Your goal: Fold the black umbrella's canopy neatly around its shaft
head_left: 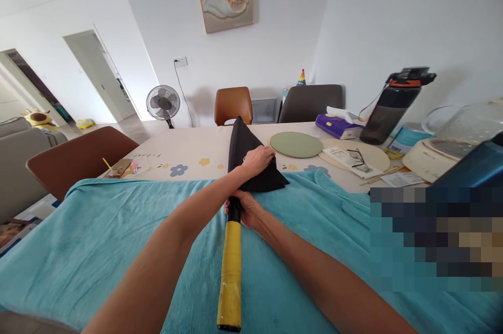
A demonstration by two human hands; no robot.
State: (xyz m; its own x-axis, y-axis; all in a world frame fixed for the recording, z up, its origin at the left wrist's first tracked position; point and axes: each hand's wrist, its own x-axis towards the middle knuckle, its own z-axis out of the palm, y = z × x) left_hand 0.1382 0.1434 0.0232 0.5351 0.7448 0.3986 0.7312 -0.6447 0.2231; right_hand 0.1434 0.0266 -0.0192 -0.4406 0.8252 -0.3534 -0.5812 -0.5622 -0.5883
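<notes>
A black umbrella (241,140) with a yellow handle (231,271) lies lengthwise before me, its tip pointing away. Its canopy is folded together, with a loose fabric corner spread to the right. My left hand (257,161) is closed on the black fabric at the canopy's right side, fingertips curled over it. Just below the canopy, my right hand (248,208) wraps around the black neck above the yellow grip; some of its fingers are hidden behind the neck. Underneath is a teal blanket (157,250) covering the near part of the table.
On the table's right stand a dark water bottle (389,109), a purple tissue pack (338,125), a green round mat (296,144), glasses (357,158) and a cream appliance (428,161). Chairs (233,106) line the far side. The lower right is pixelated.
</notes>
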